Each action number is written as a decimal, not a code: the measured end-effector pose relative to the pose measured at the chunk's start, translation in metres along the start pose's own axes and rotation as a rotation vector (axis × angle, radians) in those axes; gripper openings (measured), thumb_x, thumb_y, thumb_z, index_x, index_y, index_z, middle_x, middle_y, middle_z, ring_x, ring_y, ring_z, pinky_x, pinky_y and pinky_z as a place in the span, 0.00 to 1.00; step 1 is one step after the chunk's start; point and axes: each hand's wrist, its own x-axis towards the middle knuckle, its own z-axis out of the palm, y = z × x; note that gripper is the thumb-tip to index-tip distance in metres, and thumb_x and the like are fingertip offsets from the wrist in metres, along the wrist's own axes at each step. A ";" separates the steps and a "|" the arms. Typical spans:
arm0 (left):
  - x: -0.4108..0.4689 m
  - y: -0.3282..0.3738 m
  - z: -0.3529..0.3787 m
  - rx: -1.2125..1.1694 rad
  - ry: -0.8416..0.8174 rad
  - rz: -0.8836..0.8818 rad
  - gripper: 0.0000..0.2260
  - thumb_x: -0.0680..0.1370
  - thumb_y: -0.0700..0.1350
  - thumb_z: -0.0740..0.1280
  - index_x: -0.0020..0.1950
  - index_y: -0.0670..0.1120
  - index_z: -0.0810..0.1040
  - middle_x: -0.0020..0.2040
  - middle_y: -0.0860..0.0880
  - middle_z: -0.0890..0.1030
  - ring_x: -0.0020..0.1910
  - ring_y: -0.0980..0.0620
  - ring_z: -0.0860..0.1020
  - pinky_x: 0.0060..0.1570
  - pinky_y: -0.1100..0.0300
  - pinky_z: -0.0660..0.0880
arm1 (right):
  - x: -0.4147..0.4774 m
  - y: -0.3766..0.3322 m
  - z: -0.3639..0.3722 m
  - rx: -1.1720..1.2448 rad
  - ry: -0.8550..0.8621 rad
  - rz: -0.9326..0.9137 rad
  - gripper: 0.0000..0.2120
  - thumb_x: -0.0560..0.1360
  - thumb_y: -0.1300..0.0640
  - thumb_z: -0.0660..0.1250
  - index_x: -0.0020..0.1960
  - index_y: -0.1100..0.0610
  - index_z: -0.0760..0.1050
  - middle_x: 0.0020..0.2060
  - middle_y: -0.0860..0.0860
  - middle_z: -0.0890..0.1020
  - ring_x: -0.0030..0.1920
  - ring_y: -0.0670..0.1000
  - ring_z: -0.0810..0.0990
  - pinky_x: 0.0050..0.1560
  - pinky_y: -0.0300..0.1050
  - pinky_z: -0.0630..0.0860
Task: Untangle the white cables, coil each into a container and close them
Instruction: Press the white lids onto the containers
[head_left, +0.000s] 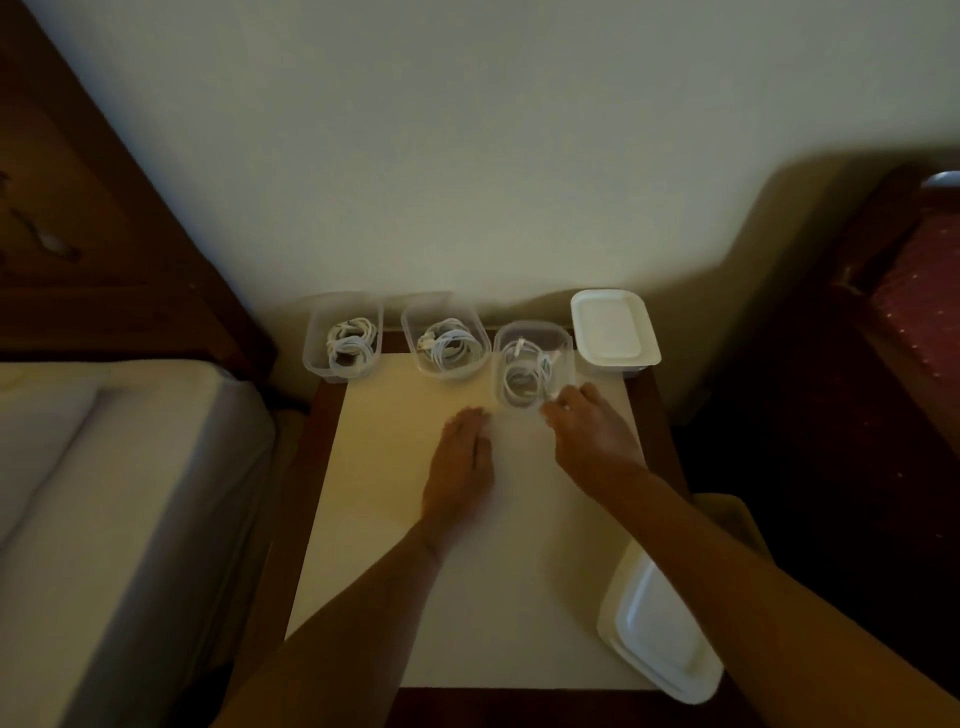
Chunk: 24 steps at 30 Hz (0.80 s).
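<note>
Three clear lidless containers stand in a row at the back of the white table top (395, 545). The left container (314, 358), the middle container (410, 325) and the right container (563, 338) each hold a coiled white cable (524, 376). A fourth container at the far right carries a white lid (613, 327). My left hand (460, 467) lies flat on the table, fingers straight, just left of the right container. My right hand (592, 421) touches the near right corner of that container with its fingertips; blur hides whether it pinches anything.
A stack of white lids (660, 634) lies on the table's near right edge. A bed with pale bedding (104, 493) stands close on the left. Dark wooden furniture and a red patterned cloth (919, 291) are on the right. The wall is right behind the containers.
</note>
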 end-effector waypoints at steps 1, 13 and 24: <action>-0.003 0.005 -0.004 -0.124 0.079 -0.057 0.14 0.86 0.41 0.59 0.69 0.42 0.78 0.67 0.43 0.80 0.67 0.46 0.76 0.69 0.56 0.69 | -0.013 -0.006 -0.003 0.006 -0.008 0.009 0.13 0.79 0.64 0.62 0.61 0.58 0.79 0.56 0.56 0.79 0.56 0.55 0.74 0.46 0.43 0.68; -0.044 0.024 -0.028 0.011 0.009 -0.203 0.10 0.84 0.44 0.63 0.50 0.41 0.81 0.41 0.47 0.80 0.40 0.44 0.79 0.41 0.47 0.77 | -0.140 -0.047 -0.036 0.294 -0.049 0.099 0.22 0.78 0.66 0.62 0.70 0.53 0.75 0.68 0.49 0.74 0.66 0.49 0.72 0.63 0.41 0.75; -0.064 0.030 -0.030 0.031 -0.018 -0.204 0.09 0.84 0.43 0.63 0.51 0.42 0.82 0.42 0.39 0.82 0.32 0.39 0.77 0.39 0.41 0.81 | -0.147 0.045 -0.049 0.208 -0.305 0.577 0.20 0.78 0.52 0.69 0.69 0.52 0.74 0.62 0.52 0.74 0.60 0.52 0.76 0.59 0.48 0.78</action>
